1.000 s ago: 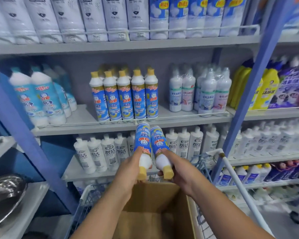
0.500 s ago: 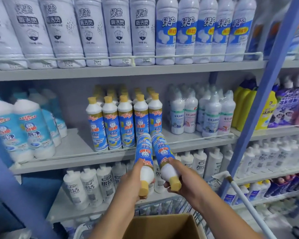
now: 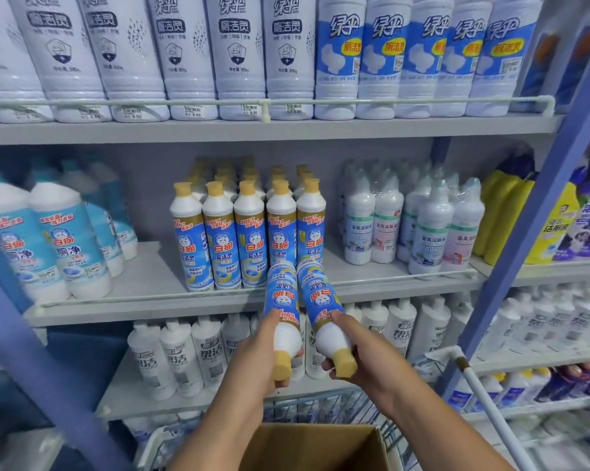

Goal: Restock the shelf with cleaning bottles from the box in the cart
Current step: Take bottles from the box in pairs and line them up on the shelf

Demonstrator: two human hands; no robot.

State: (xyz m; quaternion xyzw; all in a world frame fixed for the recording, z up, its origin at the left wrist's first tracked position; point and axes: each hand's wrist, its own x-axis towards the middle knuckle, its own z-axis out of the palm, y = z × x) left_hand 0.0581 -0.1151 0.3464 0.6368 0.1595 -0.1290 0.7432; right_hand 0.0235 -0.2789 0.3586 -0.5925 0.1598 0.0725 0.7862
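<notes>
My left hand (image 3: 253, 362) grips a blue-labelled cleaning bottle (image 3: 281, 300) near its yellow cap, base pointing at the shelf. My right hand (image 3: 361, 358) holds a matching bottle (image 3: 320, 297) the same way, right beside the first. Both bottle bases sit at the front rail of the middle shelf (image 3: 144, 294), just in front of a row of identical yellow-capped bottles (image 3: 249, 239). The open cardboard box (image 3: 365, 443) lies below my forearms, inside the wire cart (image 3: 320, 406).
Teal-labelled bottles (image 3: 59, 246) stand left of the row, wrapped white bottles (image 3: 422, 226) to its right. Large white bottles (image 3: 185, 52) fill the top shelf, small white ones (image 3: 181, 358) the lower shelf. A blue upright (image 3: 531, 239) and white cart handle (image 3: 490, 413) are at right.
Both hands have lifted the two bottles up and forward from above the box to the middle shelf's front edge. The view has moved closer to the shelf.
</notes>
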